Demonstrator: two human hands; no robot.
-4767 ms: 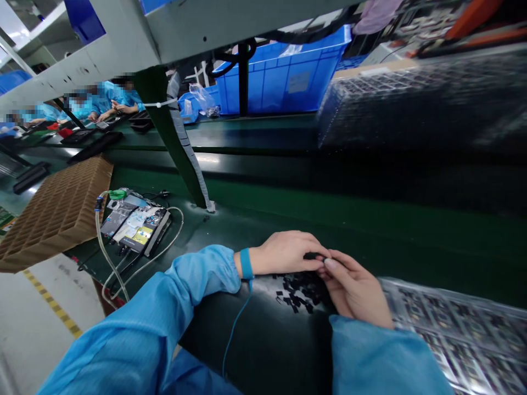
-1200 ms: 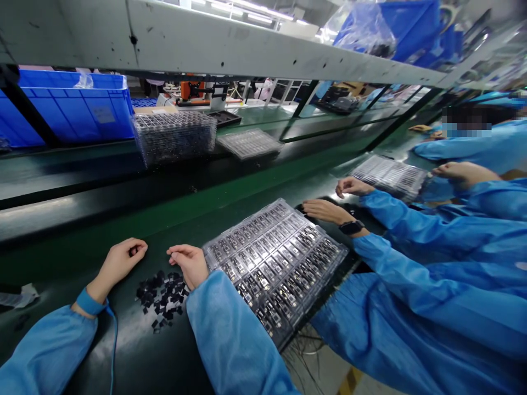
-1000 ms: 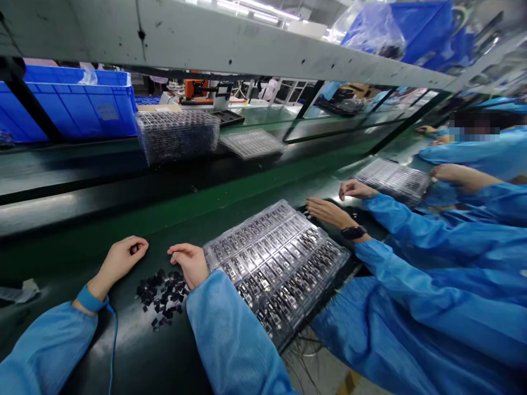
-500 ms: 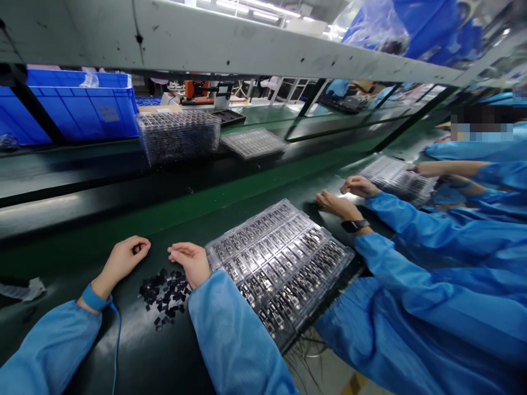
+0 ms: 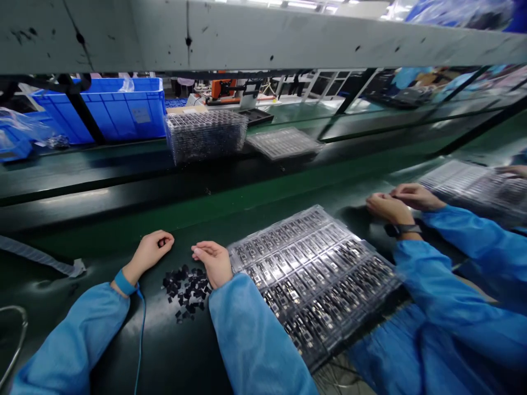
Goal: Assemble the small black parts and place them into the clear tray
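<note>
My left hand (image 5: 151, 253) rests on the dark green bench, curled into a loose fist round a small dark piece. A blue wrist strap (image 5: 123, 283) with a cord circles that wrist. My right hand (image 5: 214, 261) lies a little to the right, fingers curled and pressed together; what they hold is hidden. Between and below both hands lies a pile of small black parts (image 5: 186, 285). Right beside my right hand sits a clear plastic tray (image 5: 313, 271) with rows of small components.
A co-worker's hands (image 5: 395, 204) work at the right, near another clear tray (image 5: 473, 184). Across the belt stand a stack of clear trays (image 5: 205, 135), a single tray (image 5: 284, 143) and a blue crate (image 5: 111, 108). A grey shelf beam (image 5: 263, 33) hangs overhead.
The view has swung left, so everything sits further right in the frame. My hands keep the same pose by the black parts. The co-worker's hands have drawn closer together.
</note>
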